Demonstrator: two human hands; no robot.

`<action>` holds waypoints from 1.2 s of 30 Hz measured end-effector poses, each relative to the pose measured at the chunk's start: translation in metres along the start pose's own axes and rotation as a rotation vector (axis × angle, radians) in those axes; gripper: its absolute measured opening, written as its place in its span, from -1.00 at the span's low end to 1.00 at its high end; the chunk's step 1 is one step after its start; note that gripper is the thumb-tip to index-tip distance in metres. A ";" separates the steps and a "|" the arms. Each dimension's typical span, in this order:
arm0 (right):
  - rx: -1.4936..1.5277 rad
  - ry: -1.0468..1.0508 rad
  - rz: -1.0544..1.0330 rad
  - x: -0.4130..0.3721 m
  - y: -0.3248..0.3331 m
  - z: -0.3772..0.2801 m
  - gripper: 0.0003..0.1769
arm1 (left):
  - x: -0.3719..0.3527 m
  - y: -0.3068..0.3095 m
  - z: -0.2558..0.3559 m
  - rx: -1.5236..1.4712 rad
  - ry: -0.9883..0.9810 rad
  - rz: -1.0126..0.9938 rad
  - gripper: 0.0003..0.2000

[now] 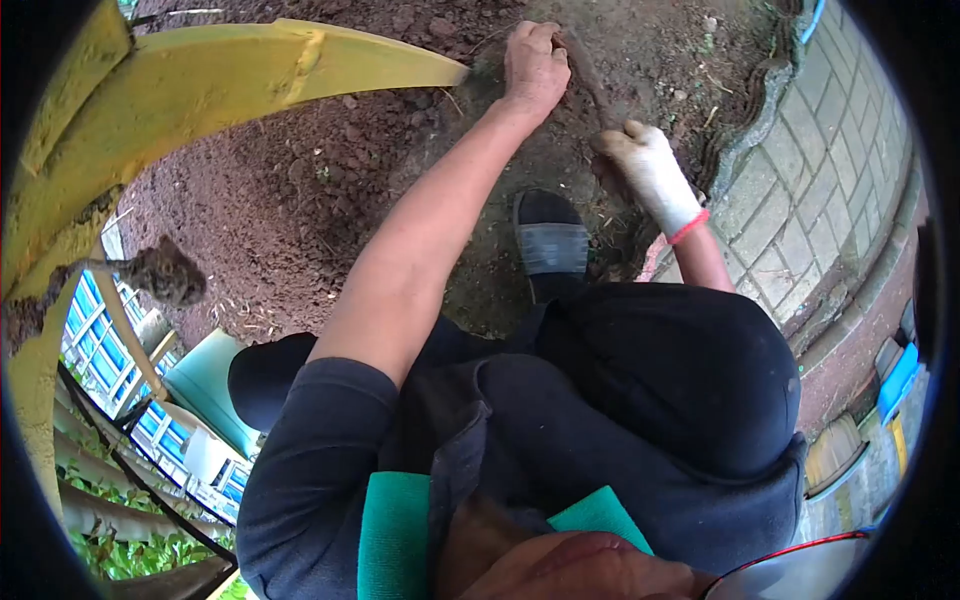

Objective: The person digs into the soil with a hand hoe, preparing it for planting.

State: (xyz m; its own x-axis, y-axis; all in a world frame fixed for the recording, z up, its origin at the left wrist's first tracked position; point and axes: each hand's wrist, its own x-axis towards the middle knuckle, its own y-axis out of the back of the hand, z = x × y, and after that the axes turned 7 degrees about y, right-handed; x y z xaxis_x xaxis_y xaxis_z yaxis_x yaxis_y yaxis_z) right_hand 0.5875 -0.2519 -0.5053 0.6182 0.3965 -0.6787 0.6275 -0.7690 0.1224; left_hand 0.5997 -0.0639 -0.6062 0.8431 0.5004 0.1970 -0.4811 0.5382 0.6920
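Note:
My bare left hand [537, 68] is low over the soil at the top of the view, its fingers curled down; what they hold, if anything, is hidden. In a white glove with a red cuff, my right hand [652, 172] is closed on a thin, earth-brown stick-like piece [592, 85]. That piece runs from the right hand up towards the left hand's fingers; whether it is a tool handle or a root cannot be told. Dark earth [615, 185] lies below the gloved fingers.
A curved yellow beam [220, 80] reaches in from the left, its tip close to my left hand. Loose reddish soil [280, 190] spreads beneath it. My sandalled foot [553, 240] stands near the hands. A rough edging [745, 135] separates the soil from brick paving [800, 190] at right.

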 end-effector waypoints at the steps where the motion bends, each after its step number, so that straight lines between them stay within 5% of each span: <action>1: 0.089 -0.040 -0.046 0.000 0.002 -0.001 -0.72 | 0.002 0.004 0.002 -0.026 0.079 -0.034 -0.71; 5: 0.087 0.024 0.017 -0.009 0.002 -0.019 -0.69 | -0.025 0.041 0.008 -0.076 0.279 -0.134 -0.78; 8: -0.401 0.500 0.220 0.025 0.006 0.000 -0.65 | -0.069 0.086 0.000 -0.164 0.473 -0.176 -0.81; 10: -0.535 0.540 0.291 0.038 0.004 -0.020 -0.63 | -0.077 0.120 -0.023 -0.363 0.828 -0.137 -0.81; 12: -0.729 0.566 0.390 0.048 0.003 -0.040 -0.63 | -0.043 0.161 -0.047 -0.315 0.809 0.009 -0.76; 15: -0.852 0.647 0.662 0.078 0.005 -0.040 -0.66 | 0.020 0.189 -0.055 -0.476 0.575 0.366 -0.62; 17: -0.922 0.650 0.755 0.098 0.017 -0.033 -0.50 | 0.055 0.182 -0.071 -0.241 0.304 0.299 -0.54; 18: -0.906 0.599 0.771 0.099 0.020 -0.032 -0.34 | 0.073 0.173 -0.094 0.007 0.028 0.165 -0.51; 20: -0.786 0.687 0.674 0.091 0.026 -0.027 -0.55 | 0.081 0.157 -0.089 -0.015 -0.003 -0.403 -0.56; 21: -0.728 0.731 0.629 0.084 0.029 -0.025 -0.62 | 0.087 0.142 -0.103 -0.274 0.208 -0.612 -0.60; 22: -0.723 0.536 0.532 0.075 0.028 -0.021 -0.63 | 0.090 0.121 -0.131 -0.535 0.427 -0.816 -0.63; 24: -0.685 0.450 0.459 0.053 0.018 -0.012 -0.62 | 0.096 0.113 -0.140 -0.343 0.167 -0.945 -0.68; 26: -0.625 0.402 0.465 0.042 0.002 0.001 -0.61 | 0.119 0.128 -0.119 0.571 -0.763 -0.638 -0.72; 27: -0.680 0.405 0.458 0.044 0.001 0.013 -0.60 | 0.140 0.132 -0.126 0.630 -0.797 -0.645 -0.73; 28: -0.668 0.417 0.473 0.046 0.000 0.019 -0.59 | 0.150 0.154 -0.089 0.560 -0.489 -0.816 -0.85; 30: -0.636 0.443 0.514 0.052 -0.004 0.024 -0.59 | 0.165 0.143 -0.133 -0.733 0.390 -0.306 -0.87; 33: -0.623 0.527 0.576 0.047 -0.001 0.013 -0.58 | 0.153 0.161 -0.058 0.057 0.325 -0.188 -0.83; 36: -0.718 0.575 0.565 0.038 0.007 -0.015 -0.53 | 0.140 0.130 0.008 -0.190 0.505 -0.489 -0.78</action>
State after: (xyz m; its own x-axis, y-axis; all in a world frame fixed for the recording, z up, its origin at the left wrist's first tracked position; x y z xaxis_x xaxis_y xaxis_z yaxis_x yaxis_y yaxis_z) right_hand 0.6225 -0.2350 -0.5193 0.9177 0.3964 0.0275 0.1974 -0.5149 0.8342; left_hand 0.6573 0.0711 -0.4827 0.7806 0.3999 -0.4803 -0.1499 0.8658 0.4773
